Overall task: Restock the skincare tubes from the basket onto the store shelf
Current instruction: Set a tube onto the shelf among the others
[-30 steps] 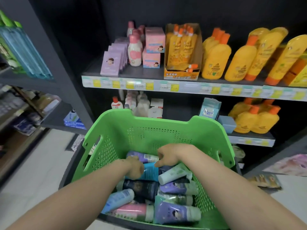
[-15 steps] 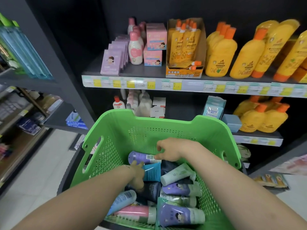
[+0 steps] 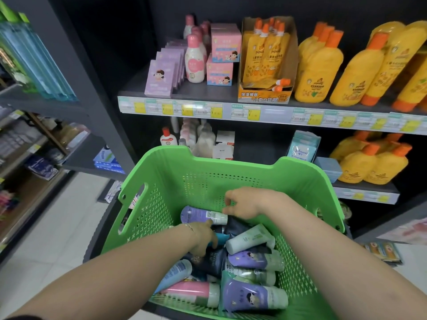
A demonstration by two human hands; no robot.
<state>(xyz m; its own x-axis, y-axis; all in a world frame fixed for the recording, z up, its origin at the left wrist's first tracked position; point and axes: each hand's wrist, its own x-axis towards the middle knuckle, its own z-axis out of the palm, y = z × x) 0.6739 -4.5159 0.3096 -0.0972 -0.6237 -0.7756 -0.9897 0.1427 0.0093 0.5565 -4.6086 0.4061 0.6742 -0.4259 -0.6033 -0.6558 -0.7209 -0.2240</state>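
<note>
Store aisle, dark grey shelving. The upper shelf (image 3: 203, 90) ahead carries lilac boxes (image 3: 159, 77), a pink-capped bottle (image 3: 195, 63), pink boxes (image 3: 225, 46), a carton of orange pouches (image 3: 265, 58) and yellow bottles (image 3: 318, 70). Price labels (image 3: 208, 109) run along its front edge.

The green basket (image 3: 231, 168) sits right in front of you, below that shelf. It has perforated walls, and the tubes lie flat in a pile at the bottom.

Your right hand (image 3: 246, 204) is at the far end of the pile. Its fingers are curled, tips against the white cap end of the lavender tube (image 3: 198, 214), which lies crosswise along the far wall. Can't tell if that's a pinch or just contact.

Your left hand (image 3: 203, 236), thin bracelet (image 3: 190, 227) at the wrist, is knuckles-up mid-pile, just on the near side of the same lavender tube. One digit touches it near the barcode. The other fingers bend down into the pile above the dark tube (image 3: 208, 262), and a teal tube (image 3: 219, 240) shows right beside the fingertips. The grip is hidden under the hand, so can't tell.

Rest of the pile, no hand on it:
- white-green tube (image 3: 250, 239), right of your left hand
- cartoon-face purple tube (image 3: 251, 259), just nearer you than that one
- pale blue tube (image 3: 176, 272), pink tube (image 3: 191, 291) and big purple tube (image 3: 249, 296), all by the near wall
</note>
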